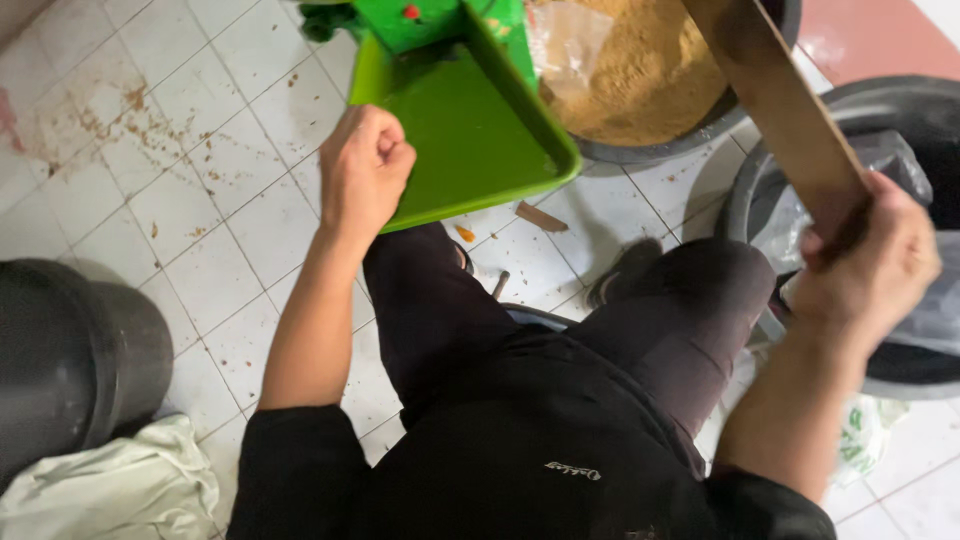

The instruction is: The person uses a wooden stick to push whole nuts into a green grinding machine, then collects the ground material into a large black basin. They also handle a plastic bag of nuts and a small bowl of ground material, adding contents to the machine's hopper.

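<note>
My left hand (364,165) is closed in a fist and rests against the lower left rim of a bright green tray-like chute (470,130) of a green machine at the top of the view. Whether it grips the rim is hidden. My right hand (868,262) is shut on the lower end of a long flat wooden stick (775,95), which slants up to the left over a grey basin (690,142) filled with light brown powder (640,70). I sit with my dark-trousered legs below the chute.
A dark bucket (890,100) lined with a clear plastic bag stands at the right. Another dark round bin (70,350) is at the left, with a pale cloth (120,485) beside it. The white tiled floor (200,200) carries scattered brown crumbs and small scraps.
</note>
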